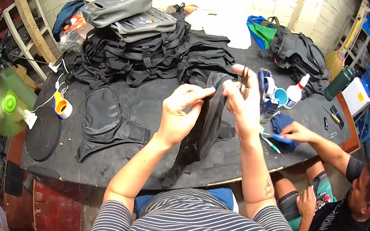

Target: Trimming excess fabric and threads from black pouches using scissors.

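Black bag (211, 122) upright at frame centre, between both hands, lower end near the table's (155, 179) front edge. Left hand (179, 117): index tip on the bag's upper left edge, thumb below it, tips apart; can't tell if the hidden fingers pinch fabric. Right hand (245, 108): thumb at the upper right edge, index raised above it; can't tell if that's a pinch either. Second black bag (103, 114) flat, left of centre. Stacked black bags (132, 50) upper left. Co-worker's hand (297, 133) on blue-handled scissors (282, 138), right.
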The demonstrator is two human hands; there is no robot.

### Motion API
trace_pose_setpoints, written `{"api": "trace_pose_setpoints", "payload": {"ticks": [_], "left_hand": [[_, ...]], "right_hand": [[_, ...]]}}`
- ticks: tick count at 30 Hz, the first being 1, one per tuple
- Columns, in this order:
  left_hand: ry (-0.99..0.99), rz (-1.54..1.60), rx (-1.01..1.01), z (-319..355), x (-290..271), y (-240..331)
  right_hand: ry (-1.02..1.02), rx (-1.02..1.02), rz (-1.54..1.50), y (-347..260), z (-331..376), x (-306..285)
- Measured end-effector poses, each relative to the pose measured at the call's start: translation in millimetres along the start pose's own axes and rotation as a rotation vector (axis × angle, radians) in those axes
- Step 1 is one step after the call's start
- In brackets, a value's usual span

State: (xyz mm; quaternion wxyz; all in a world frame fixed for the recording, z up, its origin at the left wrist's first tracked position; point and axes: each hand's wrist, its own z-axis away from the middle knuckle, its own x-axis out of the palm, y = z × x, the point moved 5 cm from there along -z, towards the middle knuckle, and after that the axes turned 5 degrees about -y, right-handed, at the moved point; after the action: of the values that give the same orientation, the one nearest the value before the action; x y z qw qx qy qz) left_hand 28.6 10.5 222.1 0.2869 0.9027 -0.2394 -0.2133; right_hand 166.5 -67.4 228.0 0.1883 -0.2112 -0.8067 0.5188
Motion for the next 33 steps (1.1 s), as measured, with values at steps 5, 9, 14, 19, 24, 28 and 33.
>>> {"api": "trace_pose_setpoints", "payload": {"ticks": [5, 9, 14, 19, 24, 28, 33], "left_hand": [[0.067, -0.186, -0.005, 8.2, -15.1, -11.4], [0.055, -0.239, -0.130, -0.5, -26.9, -8.9], [0.107, 0.294, -0.294, -7.4, -47.6, -27.0], [-0.011, 0.011, -0.002, -29.8, -42.8, 8.9], [-0.409, -0.438, 0.159, -35.9, -7.8, 19.1], [-0.233, -0.463, -0.163, -35.1, -17.5, -11.1], [-0.175, -0.210, -0.369, -27.7, -30.6, -30.3]], "right_hand": [[-0.095, 0.073, 0.071, 27.5, 8.9, 3.7], [-0.111, 0.063, 0.097, 28.3, 14.1, 6.0], [-0.098, 0.030, 0.110, 20.8, 22.5, 3.5], [-0.051, 0.004, 0.106, 19.6, 28.8, 4.3], [-0.013, 0.026, 0.036, 27.4, 36.2, 8.9], [0.003, 0.013, 0.042, 27.8, 39.9, 9.4], [0.032, 0.046, -0.003, 31.6, 42.3, 4.8]]}}
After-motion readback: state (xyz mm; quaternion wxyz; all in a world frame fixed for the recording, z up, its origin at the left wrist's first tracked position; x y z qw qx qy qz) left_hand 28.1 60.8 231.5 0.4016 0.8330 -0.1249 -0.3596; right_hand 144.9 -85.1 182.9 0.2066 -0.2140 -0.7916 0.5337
